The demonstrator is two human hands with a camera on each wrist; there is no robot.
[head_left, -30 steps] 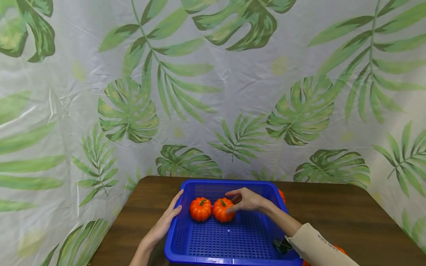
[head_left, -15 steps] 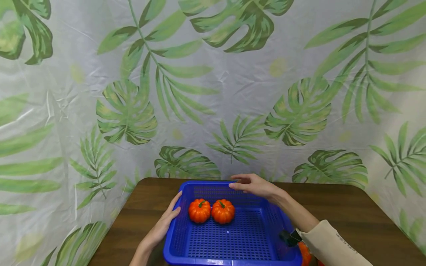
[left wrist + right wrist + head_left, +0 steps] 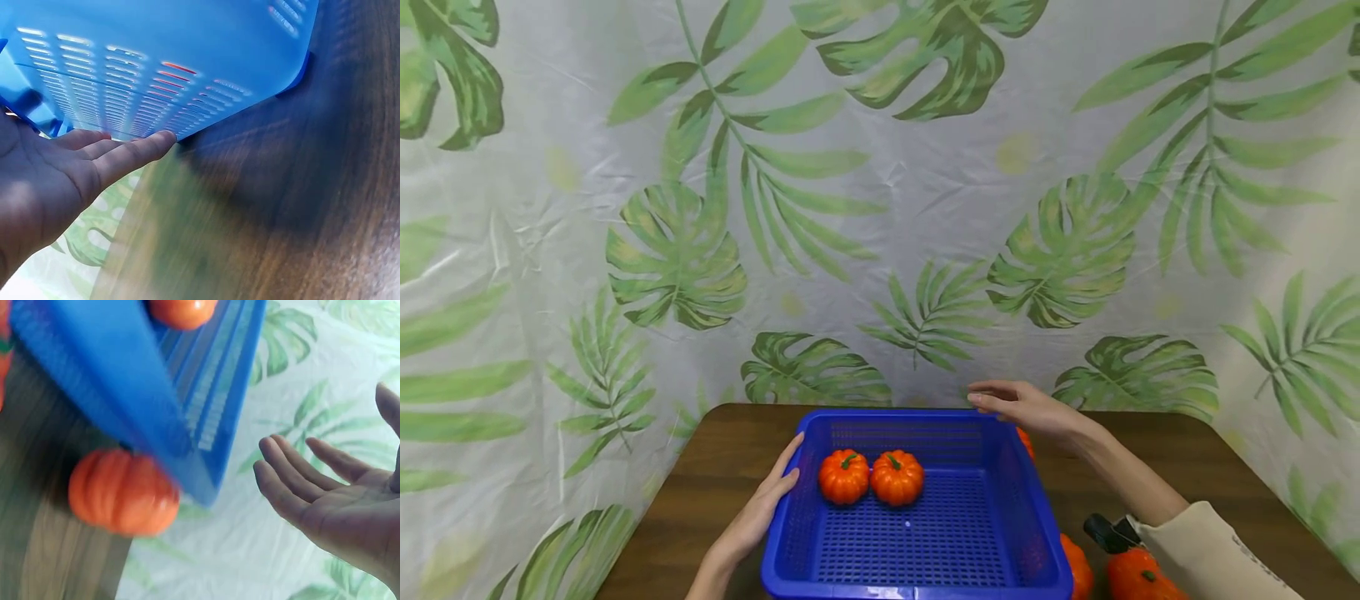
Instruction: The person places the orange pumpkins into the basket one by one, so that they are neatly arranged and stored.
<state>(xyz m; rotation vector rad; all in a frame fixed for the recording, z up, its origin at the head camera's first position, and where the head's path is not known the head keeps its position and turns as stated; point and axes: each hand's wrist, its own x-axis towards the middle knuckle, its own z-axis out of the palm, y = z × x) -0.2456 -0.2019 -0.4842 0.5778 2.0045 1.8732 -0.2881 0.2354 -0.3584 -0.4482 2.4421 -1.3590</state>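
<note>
Two orange toy pumpkins, a left one [image 3: 844,477] and a right one [image 3: 897,478], sit side by side in the back left of a blue plastic basket [image 3: 917,592]. Against the basket's left wall rests my left hand [image 3: 758,510], its fingers straight along the slotted side in the left wrist view. My right hand [image 3: 1026,408] hovers over the basket's back right corner, holding nothing. In the right wrist view its fingers [image 3: 284,487] are loosely spread, apart from the basket. Below it, a pumpkin [image 3: 124,492] stands outside the basket's right wall.
More pumpkins lie on the brown wooden table [image 3: 700,467] right of the basket: one by its front right wall [image 3: 1077,568], another near the sleeve [image 3: 1138,575]. A black device [image 3: 1108,533] is strapped at the right wrist. A leaf-print curtain [image 3: 925,208] hangs behind the table.
My right hand has let go of the right pumpkin in the basket, risen and moved right to the back corner. The left hand stays at the basket's side. The view has shifted slightly.
</note>
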